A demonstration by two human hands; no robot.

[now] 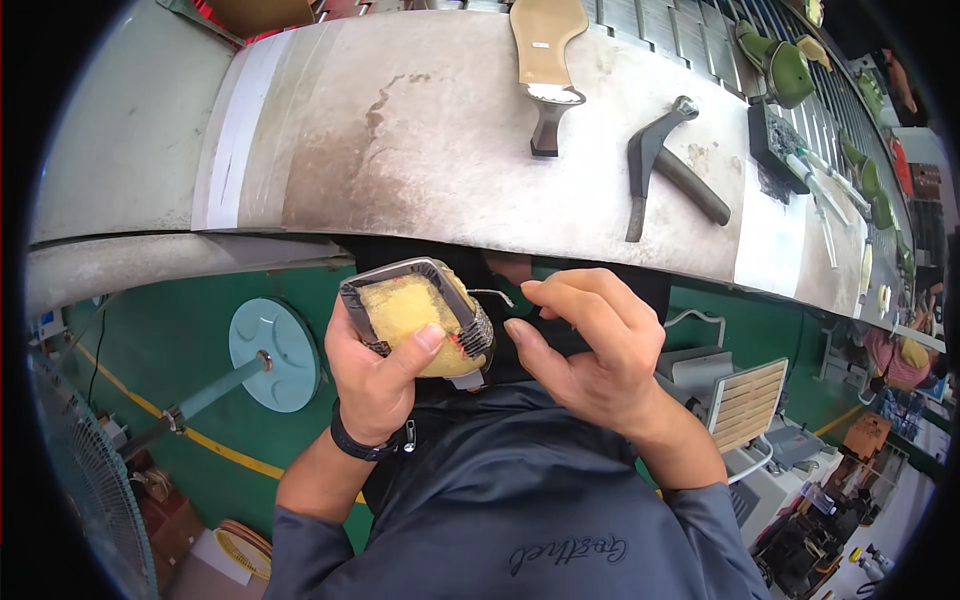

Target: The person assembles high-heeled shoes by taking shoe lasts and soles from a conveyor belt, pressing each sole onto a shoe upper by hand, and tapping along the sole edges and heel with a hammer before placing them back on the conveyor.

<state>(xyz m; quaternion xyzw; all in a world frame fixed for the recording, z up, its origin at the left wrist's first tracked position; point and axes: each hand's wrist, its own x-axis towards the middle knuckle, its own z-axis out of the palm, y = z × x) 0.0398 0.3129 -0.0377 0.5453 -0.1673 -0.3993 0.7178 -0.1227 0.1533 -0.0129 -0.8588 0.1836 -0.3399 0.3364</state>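
Within the left hand (372, 375), a yellow, dark-rimmed shoe piece (405, 308) is gripped; to its right, the right hand (603, 355) is poised, fingers parted; below, dark fabric (460, 490) is marked with cursive lettering (570, 551).

A rough, grainy yellow face is shown by the shoe piece (410, 308), bordered by a smoother dark rim, and there at its edge, tight ridged pleats! A scuffed, matt, brown-stained surface is offered by the worktop (440, 150). Smooth dark metal is seen on the hammer (651, 150), its striking face worn brighter. The tan insole (548, 50) is left smooth, backed up by a glossy dark heel (547, 130). Soft sheen is caught by the creased cloth garment (520, 470); below, pale wood slats are displayed by the panel (748, 405).
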